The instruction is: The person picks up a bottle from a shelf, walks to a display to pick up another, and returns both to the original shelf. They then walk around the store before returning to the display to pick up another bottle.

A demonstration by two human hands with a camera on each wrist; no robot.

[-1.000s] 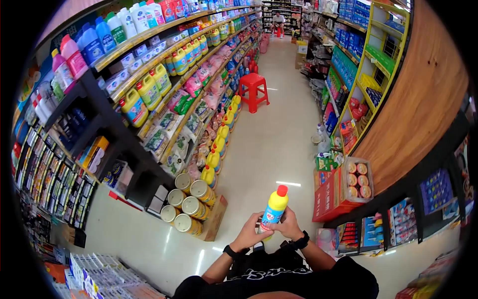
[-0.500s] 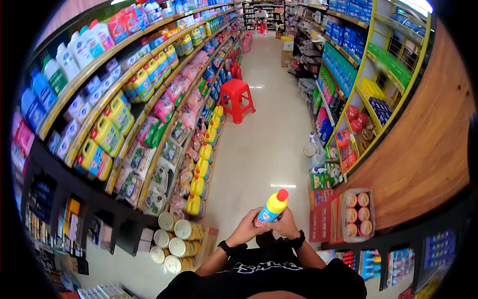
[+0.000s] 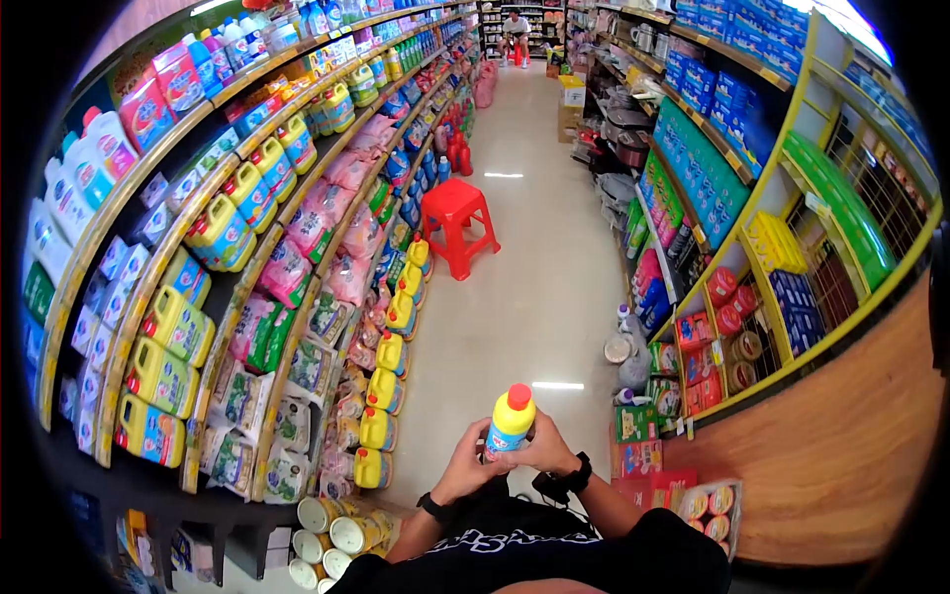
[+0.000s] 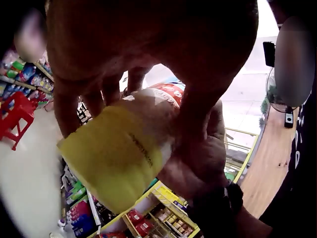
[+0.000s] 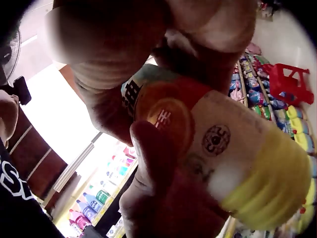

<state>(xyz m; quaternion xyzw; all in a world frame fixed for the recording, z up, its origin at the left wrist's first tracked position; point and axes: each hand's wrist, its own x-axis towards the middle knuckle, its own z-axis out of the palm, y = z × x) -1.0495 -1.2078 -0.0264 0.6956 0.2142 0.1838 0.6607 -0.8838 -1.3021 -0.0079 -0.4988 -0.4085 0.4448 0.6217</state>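
A yellow plastic bottle (image 3: 511,424) with a red cap and a blue label is held in front of the body, cap up and tilted a little. My left hand (image 3: 467,465) grips it from the left side and my right hand (image 3: 546,447) from the right. In the left wrist view the bottle's yellow lower end (image 4: 116,153) points toward the camera, the left fingers curled around its upper part. The right wrist view shows a printed label (image 5: 171,116) with an orange fruit picture, a thumb (image 5: 148,148) pressed over it.
Shelves of detergent jugs (image 3: 163,381) and pink bags line the left, with yellow jugs (image 3: 379,428) along the floor. A red stool (image 3: 458,223) stands in the aisle. On the right are a yellow rack (image 3: 782,247) and a wooden panel (image 3: 792,475). A person (image 3: 515,35) sits far off.
The aisle's stool and shelves have come closer, and the tins at the lower left have slid down in view. Both hands keep hold of the bottle, which now sits slightly further left and more upright.
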